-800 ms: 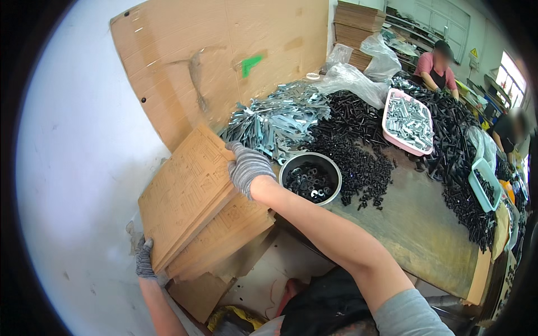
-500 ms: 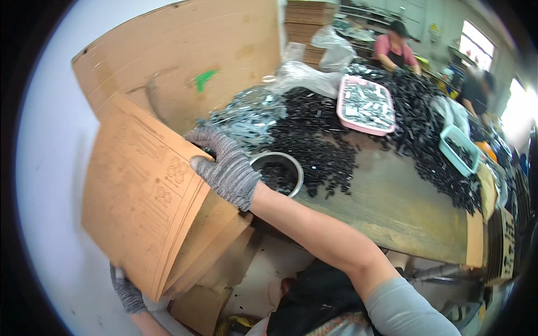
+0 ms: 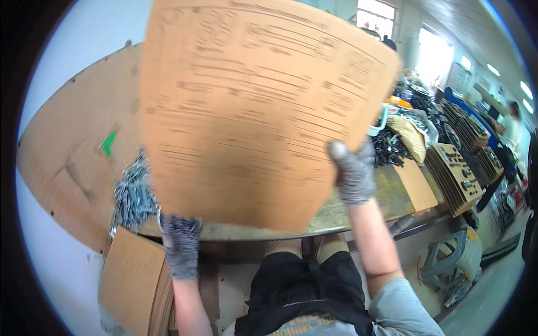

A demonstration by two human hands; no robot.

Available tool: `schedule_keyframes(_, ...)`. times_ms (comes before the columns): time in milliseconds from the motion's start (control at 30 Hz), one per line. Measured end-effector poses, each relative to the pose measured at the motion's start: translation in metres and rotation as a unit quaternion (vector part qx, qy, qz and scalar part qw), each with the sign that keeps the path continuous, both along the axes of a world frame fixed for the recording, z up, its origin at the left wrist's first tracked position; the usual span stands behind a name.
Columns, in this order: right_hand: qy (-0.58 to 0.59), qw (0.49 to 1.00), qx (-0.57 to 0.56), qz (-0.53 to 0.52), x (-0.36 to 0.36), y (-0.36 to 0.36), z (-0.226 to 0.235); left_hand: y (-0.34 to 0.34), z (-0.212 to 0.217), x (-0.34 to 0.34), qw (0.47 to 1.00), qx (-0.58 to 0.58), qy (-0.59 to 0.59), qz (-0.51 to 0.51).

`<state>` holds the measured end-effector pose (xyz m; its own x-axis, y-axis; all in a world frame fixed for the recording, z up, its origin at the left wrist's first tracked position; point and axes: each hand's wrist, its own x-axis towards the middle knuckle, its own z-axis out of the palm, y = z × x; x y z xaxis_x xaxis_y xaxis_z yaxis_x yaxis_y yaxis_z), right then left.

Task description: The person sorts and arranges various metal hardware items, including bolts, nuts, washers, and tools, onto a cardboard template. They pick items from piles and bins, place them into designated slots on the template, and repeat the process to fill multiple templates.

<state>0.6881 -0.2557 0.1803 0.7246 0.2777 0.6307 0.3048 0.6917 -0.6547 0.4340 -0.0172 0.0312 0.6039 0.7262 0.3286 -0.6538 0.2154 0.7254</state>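
Broad board aloft: keep both edges steady

From where I stand, the brown board (image 3: 246, 129) is up off the table (image 3: 330, 215), tilted, its marked face toward the person and filling most of the view ahead. The blur hides whether it is one sheet or several.

The gloved right hand (image 3: 356, 173) has the right edge, low down: thumb across the front, fingers behind, clamped on the board. The left hand (image 3: 182, 246) meets the lower left corner. Its fingertips are out of sight, so I cannot tell how firmly they close, or whether they only prop.

To my mind, carrying it well means letting the left hand bear the weight from below while the right steers and stops it twisting. Both holds sit low, so the tall top could tip; a slight lean toward the chest would help, and so would an even pace.

I'd watch the lower left corner, close to the wrenches (image 3: 134, 196) and above the stack (image 3: 131, 274), and the right edge, near the black parts (image 3: 388, 150). The board blocks much of the table, so a glance around its side seems wise.
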Motion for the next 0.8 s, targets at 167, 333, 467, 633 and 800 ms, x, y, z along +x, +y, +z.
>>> schedule_keyframes(167,-0.064,0.958,-0.17,-0.221,0.059,-0.119,-0.047,-0.002,0.04,0.105,0.976,0.219,0.003,-0.02)
schedule_keyframes(333,-0.05,0.938,-0.24,-0.246,0.077,-0.137,-0.138,-0.023,0.018,0.221,0.953,0.278,0.097,-0.073)
schedule_keyframes(467,-0.017,0.932,-0.268,-0.244,0.085,-0.13,-0.188,-0.057,-0.014,0.245,0.963,0.238,0.128,0.017)
schedule_keyframes(633,0.152,0.939,-0.248,-0.184,0.107,-0.175,-0.152,-0.067,-0.068,0.257,0.829,0.424,0.365,0.004)
schedule_keyframes(800,0.27,0.907,-0.305,-0.107,0.118,-0.219,-0.19,-0.048,-0.093,0.299,0.553,0.709,0.43,0.077)
